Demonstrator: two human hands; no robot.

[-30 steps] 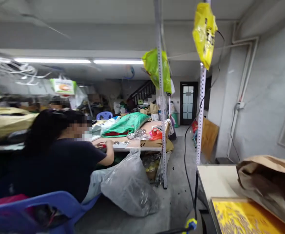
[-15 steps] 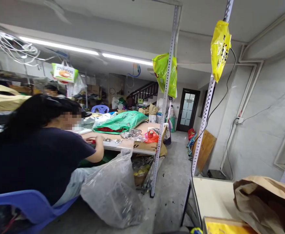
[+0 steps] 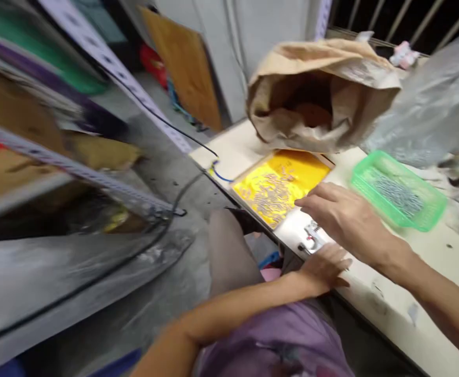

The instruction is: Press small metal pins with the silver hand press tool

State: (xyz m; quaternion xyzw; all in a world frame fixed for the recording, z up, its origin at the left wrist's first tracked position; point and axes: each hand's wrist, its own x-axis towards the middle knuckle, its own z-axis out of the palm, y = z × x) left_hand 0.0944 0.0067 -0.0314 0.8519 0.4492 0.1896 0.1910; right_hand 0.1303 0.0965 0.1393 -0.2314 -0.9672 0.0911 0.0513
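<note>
Over the cream tabletop (image 3: 386,267), my left hand (image 3: 325,267) lies near the front edge, beside a small silver metal device (image 3: 313,234) with a red part. Its fingers are apart, and nothing shows in them. My right hand (image 3: 343,217) hovers past the device, fingers stretched towards a shallow tray lined in yellow (image 3: 302,170). Its thumb is hidden, and blur softens the fingertips. Many small silver pieces (image 3: 270,196) are scattered in the tray. To the right, a green plastic basket (image 3: 429,217) holds a heap of thin grey metal pieces (image 3: 398,193).
An open brown paper bag (image 3: 323,136) stands behind the tray. Clear plastic sheeting (image 3: 417,123) lies at the back right. A black cable (image 3: 162,120) runs along a perforated metal post (image 3: 123,84) to the table's corner. A wooden board (image 3: 186,68) leans against the wall.
My view has swung down and to the right, from the room and a seated co-worker to the table. Both my hands, the tray and the green basket have come into view.
</note>
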